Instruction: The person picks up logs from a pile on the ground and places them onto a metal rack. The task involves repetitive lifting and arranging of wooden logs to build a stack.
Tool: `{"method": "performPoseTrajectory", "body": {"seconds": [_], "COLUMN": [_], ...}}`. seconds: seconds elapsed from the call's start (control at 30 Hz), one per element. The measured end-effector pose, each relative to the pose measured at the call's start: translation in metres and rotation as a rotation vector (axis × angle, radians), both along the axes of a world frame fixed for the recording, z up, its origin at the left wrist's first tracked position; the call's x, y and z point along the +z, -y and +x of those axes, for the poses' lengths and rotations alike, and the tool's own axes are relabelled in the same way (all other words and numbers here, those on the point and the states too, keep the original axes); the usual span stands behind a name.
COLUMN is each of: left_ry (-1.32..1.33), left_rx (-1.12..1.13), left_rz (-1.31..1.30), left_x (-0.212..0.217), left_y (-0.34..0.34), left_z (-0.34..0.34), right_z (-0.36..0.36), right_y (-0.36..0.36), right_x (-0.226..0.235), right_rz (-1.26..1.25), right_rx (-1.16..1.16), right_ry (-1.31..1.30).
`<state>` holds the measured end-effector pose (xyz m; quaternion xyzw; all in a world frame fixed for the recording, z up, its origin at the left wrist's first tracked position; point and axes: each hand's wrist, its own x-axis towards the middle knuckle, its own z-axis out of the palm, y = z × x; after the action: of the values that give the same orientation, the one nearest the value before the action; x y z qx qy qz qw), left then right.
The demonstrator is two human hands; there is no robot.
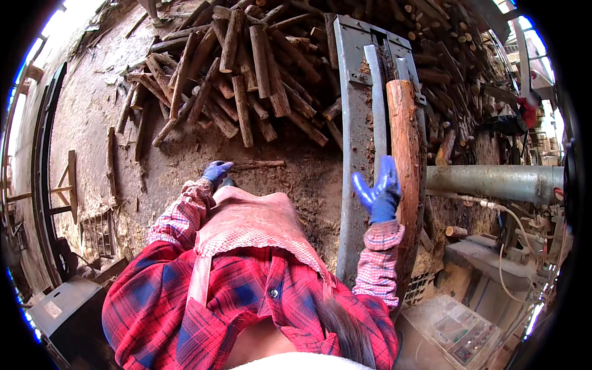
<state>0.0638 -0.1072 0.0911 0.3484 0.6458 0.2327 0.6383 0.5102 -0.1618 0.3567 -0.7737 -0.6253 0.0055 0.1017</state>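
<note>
A long, reddish-brown peeled log (404,132) lies lengthwise on a grey metal machine bed (354,209), beside a raised metal rail (376,98). My right hand (381,188), in a shiny blue-violet glove, is at the log's left edge. Its thumb and fingers are spread apart, with nothing gripped between them. On the left, my gloved left hand (216,172) is in front of my body with fingers partly extended. A thin stick (259,164) shows just past its fingertips, apparently lying on the ground; I cannot tell whether they touch.
Beyond my hands, a large heap of cut logs (246,80) covers the ground. A thick greenish metal cylinder (493,183) meets the bed from the right, with hoses (515,225) nearby. A control box (456,330) stands at lower right. Another person (527,111) is far right.
</note>
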Motion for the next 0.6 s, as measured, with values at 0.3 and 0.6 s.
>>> {"method": "performPoseTrajectory", "body": {"seconds": [0.3, 0.6], "left_ry": [-0.244, -0.151], "left_rx": [0.071, 0.240], "left_rz": [-0.402, -0.468], "left_x": [-0.058, -0.084], "left_y": [0.055, 0.080], "left_z": [-0.076, -0.107], "right_z": [-0.049, -0.073], "right_y": [0.000, -0.019], "right_x": [-0.019, -0.017], "right_rz": [-0.161, -0.228], "right_rx": [0.206, 0.333], "right_ry": [-0.273, -0.338]}}
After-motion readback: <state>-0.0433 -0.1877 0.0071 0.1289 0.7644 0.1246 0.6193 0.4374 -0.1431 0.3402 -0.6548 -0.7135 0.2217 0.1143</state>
